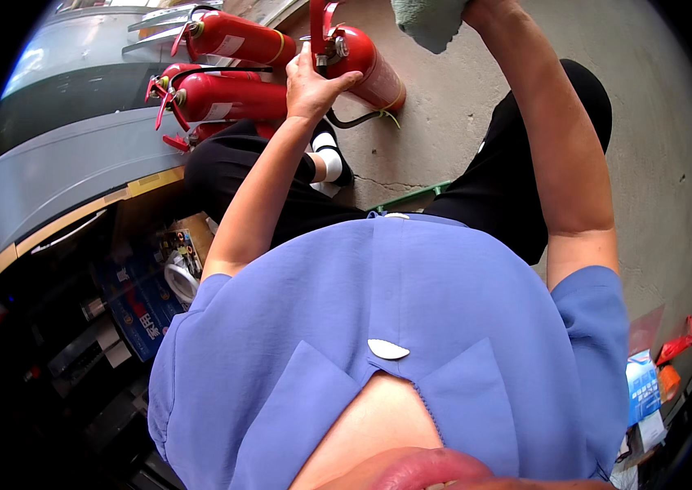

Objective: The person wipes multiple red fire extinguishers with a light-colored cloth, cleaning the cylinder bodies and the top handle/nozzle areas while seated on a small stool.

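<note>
My left hand (315, 86) grips a red fire extinguisher (370, 67) just below its valve, thumb against the cylinder and fingers by the hose fitting. The extinguisher stands on the concrete floor. Its black hose (352, 122) curves down to the base, where a yellow-green tie holds it. At the top edge, my right hand (488, 9) is partly cut off by the frame and holds a bunched grey-green cloth (431, 21). The cloth is apart from the extinguisher.
More red extinguishers (235, 95) crowd the left, beside a glass-topped counter (76, 177). Boxes (137, 306) fill the shelf beneath it. A green metal bar (410, 196) shows between my legs. At lower right are a blue printed box (644, 389) and an orange roll (668, 383).
</note>
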Action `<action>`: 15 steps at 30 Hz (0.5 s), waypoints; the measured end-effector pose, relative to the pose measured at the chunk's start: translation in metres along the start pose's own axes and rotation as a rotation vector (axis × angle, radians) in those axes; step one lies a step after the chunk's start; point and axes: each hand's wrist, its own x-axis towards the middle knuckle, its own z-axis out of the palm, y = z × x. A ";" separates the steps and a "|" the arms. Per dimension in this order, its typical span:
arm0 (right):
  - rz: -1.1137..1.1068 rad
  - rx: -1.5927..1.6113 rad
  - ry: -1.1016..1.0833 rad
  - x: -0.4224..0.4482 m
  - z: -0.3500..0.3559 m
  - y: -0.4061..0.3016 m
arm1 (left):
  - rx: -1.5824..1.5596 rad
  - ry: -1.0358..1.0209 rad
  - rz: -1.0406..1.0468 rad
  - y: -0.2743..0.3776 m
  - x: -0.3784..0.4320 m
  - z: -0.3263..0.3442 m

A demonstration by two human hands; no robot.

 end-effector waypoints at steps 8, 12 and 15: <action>0.034 0.033 -0.031 0.012 -0.001 0.018 | -0.366 -0.270 0.126 -0.031 0.011 -0.019; 0.051 -0.025 0.033 0.008 -0.002 0.016 | -0.841 -0.537 -0.071 -0.021 0.018 -0.062; 0.061 -0.072 0.049 0.014 0.006 0.024 | -0.350 -0.408 0.159 -0.046 0.036 -0.060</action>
